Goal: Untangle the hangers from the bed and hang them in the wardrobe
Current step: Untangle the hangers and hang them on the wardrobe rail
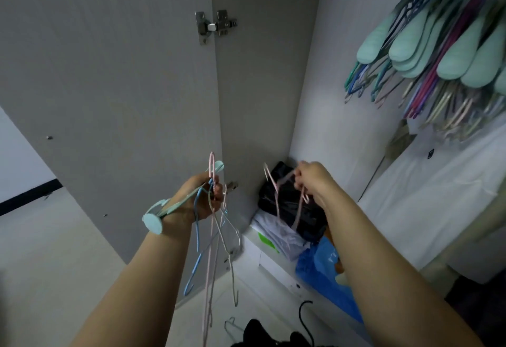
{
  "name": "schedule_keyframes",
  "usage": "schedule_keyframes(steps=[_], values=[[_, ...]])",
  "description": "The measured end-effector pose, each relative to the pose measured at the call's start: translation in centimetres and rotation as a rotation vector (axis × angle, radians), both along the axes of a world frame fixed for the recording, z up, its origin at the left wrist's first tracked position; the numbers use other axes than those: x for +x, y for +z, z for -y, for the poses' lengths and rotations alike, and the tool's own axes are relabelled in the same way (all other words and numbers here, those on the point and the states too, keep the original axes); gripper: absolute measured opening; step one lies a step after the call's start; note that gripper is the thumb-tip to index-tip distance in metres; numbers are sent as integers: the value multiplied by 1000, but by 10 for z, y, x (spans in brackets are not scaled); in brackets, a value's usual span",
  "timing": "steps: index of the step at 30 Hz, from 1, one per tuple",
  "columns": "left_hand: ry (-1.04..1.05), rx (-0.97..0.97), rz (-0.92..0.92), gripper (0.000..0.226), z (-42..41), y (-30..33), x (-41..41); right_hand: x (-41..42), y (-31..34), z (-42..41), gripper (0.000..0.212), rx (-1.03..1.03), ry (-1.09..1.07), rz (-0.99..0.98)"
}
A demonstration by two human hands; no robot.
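Partly blurred hung hangers (443,53), left hand (201,198) gripping tangled hangers (210,237), right hand (312,179) pinching pink hanger (276,190)

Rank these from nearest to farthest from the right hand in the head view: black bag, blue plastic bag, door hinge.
From the right hand:
1. Black bag, just behind and below it.
2. Blue plastic bag, lower, on the wardrobe floor.
3. Door hinge, high up, to the left.

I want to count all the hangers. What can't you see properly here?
Head view only:
- Hanging hangers: blurred, overlapping, cut off by the right edge; uncountable.
- Wardrobe rail: hidden above the hangers.
- Bundle of hangers in the left hand: tangled, count unclear.
- Pink hanger: the right hand covers part.
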State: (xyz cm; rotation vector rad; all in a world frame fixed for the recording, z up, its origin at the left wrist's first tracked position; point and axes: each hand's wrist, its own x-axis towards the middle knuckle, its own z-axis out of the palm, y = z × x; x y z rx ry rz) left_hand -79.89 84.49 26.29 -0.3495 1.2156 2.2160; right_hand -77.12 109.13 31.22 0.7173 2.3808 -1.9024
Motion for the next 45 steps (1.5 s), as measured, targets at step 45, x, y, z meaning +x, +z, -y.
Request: schedule_keyframes(steps=[45], values=[[-445,294,-425,44,-59,141,-43,-19,54,22,6,-44,-108,-520]])
